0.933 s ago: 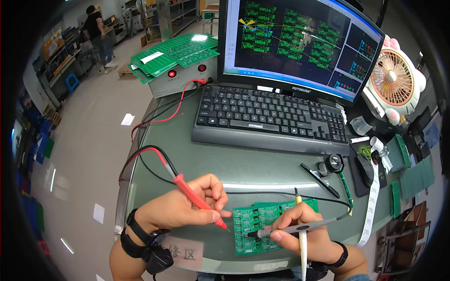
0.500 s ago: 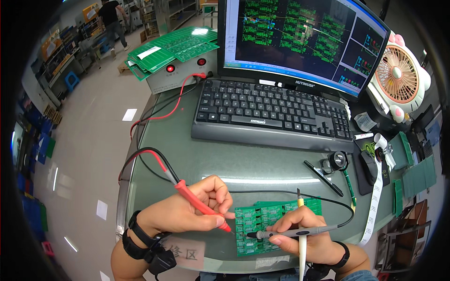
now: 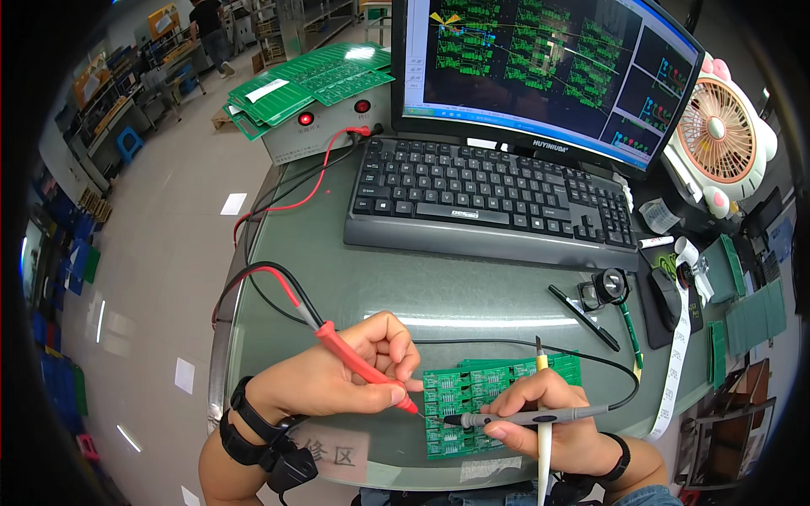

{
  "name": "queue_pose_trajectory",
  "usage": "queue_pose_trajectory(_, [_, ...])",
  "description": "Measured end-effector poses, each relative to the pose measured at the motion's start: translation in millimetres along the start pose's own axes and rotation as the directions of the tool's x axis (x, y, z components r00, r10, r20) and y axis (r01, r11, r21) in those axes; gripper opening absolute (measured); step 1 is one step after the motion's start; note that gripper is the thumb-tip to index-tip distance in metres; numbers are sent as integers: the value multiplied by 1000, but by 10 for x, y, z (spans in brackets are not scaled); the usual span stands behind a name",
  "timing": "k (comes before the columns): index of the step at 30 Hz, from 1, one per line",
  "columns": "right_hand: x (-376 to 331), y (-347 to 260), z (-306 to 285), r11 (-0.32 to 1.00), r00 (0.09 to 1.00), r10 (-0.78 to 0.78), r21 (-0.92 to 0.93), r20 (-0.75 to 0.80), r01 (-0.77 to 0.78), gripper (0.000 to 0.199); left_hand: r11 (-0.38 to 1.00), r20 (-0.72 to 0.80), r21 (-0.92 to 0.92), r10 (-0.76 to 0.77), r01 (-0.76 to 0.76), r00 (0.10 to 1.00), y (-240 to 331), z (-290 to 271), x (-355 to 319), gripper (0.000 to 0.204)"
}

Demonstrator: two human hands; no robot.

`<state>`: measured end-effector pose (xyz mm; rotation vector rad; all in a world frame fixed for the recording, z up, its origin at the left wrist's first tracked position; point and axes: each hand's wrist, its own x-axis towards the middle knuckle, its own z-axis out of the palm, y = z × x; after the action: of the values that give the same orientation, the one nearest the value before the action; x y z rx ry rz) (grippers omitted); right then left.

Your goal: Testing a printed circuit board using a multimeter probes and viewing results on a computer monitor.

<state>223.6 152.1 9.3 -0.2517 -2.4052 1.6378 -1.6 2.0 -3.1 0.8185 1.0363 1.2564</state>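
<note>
A green circuit board panel [image 3: 472, 388] lies near the front edge of the table. My left hand [image 3: 359, 363] is closed round a red test probe [image 3: 363, 368], whose tip is at the panel's left side. In my right hand [image 3: 544, 405] a grey test probe [image 3: 548, 417] lies nearly level, its dark tip pointing left over the panel. The same hand also holds a slim cream-and-yellow tool [image 3: 544, 447] with a dark, blade-like upper end, standing upright between the fingers. I cannot tell whether either probe tip touches the board.
A keyboard [image 3: 498, 202] sits below a monitor [image 3: 548, 67] showing board layouts. Green boards [image 3: 312, 84] rest on a grey box [image 3: 329, 131] wired to the probe leads. At right are a black pen [image 3: 584, 318], a loupe [image 3: 603, 289], a mouse [image 3: 665, 299], a label strip [image 3: 672, 371] and a fan [image 3: 717, 126].
The red probe's tip has shifted slightly onto the panel's left side. Yellow lines have appeared at the screen's upper left. A person in the background has walked farther off.
</note>
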Motion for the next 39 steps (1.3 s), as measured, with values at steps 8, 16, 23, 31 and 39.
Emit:
queue_pose_trajectory(8, [-4,12,12,1000,1000,-14,16,-9,14,29,1000,1,-16,-2,2,1000,-1,-1,1,27])
queue_pose_trajectory(16, [6,23,35,999,999,-38,-4,-14,38,30,1000,-2,6,6,-6,1000,-25,-17,2,29])
queue_pose_trajectory(23, [35,57,97,987,979,-155,12,-135,158,22,1000,8,17,26,-26,1000,-50,-22,13,29])
queue_pose_trajectory(31, [23,78,104,987,977,-152,33,-149,159,22,999,3,27,41,-41,999,-53,-15,6,29])
queue_pose_trajectory(39, [-1,99,120,985,973,-142,69,-183,157,23,998,4,40,41,-41,999,-41,-3,5,28])
